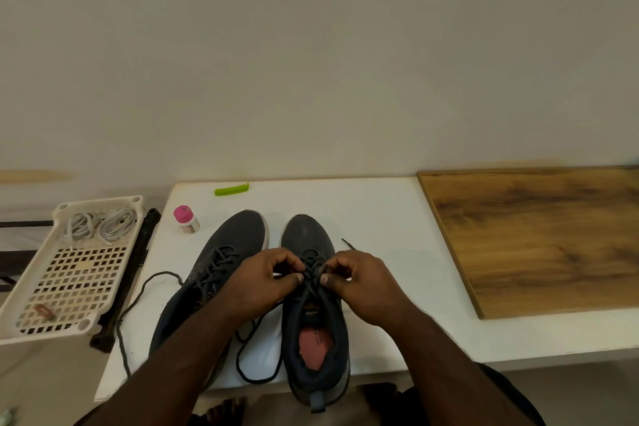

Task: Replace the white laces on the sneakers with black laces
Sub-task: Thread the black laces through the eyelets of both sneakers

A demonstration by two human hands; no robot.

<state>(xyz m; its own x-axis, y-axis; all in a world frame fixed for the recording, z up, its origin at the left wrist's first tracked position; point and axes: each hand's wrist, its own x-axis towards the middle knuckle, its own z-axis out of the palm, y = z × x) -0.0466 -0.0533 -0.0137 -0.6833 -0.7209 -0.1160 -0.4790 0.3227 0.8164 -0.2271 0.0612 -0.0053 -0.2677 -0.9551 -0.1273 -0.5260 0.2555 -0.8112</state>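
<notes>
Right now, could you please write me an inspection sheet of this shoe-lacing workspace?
Surface: white tabletop; brown wooden board lies on its right part.
Job's things: two dark grey sneakers side by side, toes away; black laces threaded, ends loose on the table. White laces coiled in the cream perforated plastic tray at left.
Clutter: pink-capped small bottle; green plastic clip.
Grippers: left hand and right hand both pinch the lace on the right-side sneaker.
Cables: nothing seen.
Surroundings: plain pale wall.
</notes>
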